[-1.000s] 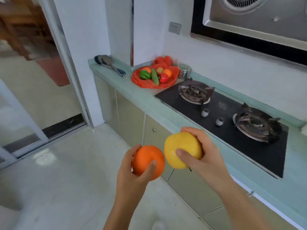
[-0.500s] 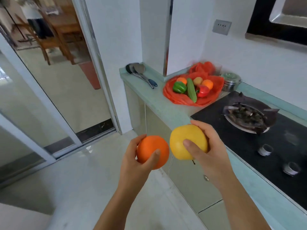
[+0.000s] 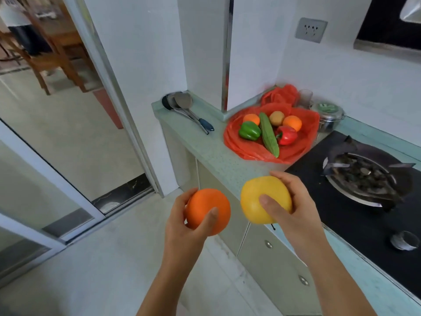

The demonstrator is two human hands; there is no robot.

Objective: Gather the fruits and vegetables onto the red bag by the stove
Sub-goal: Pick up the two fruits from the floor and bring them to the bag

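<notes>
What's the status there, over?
Left hand holds orange, right hand yellow fruit. Red bag ahead, six items on it. Path clear.

Bright, even daylight fills my view, shadows soft. The door frame [image 3: 109,87] bows near the edge, wide-lens bend. The chair [image 3: 52,58] beyond looks soft; my hands stay sharp.

White walls [image 3: 141,42], pale tiled floor [image 3: 91,258], green counter [image 3: 218,156] over cream cabinets [image 3: 268,254] at right, sliding glass door [image 3: 34,174] left, wooden chairs [image 3: 52,55] far left, wall socket [image 3: 311,30], daylight.
</notes>
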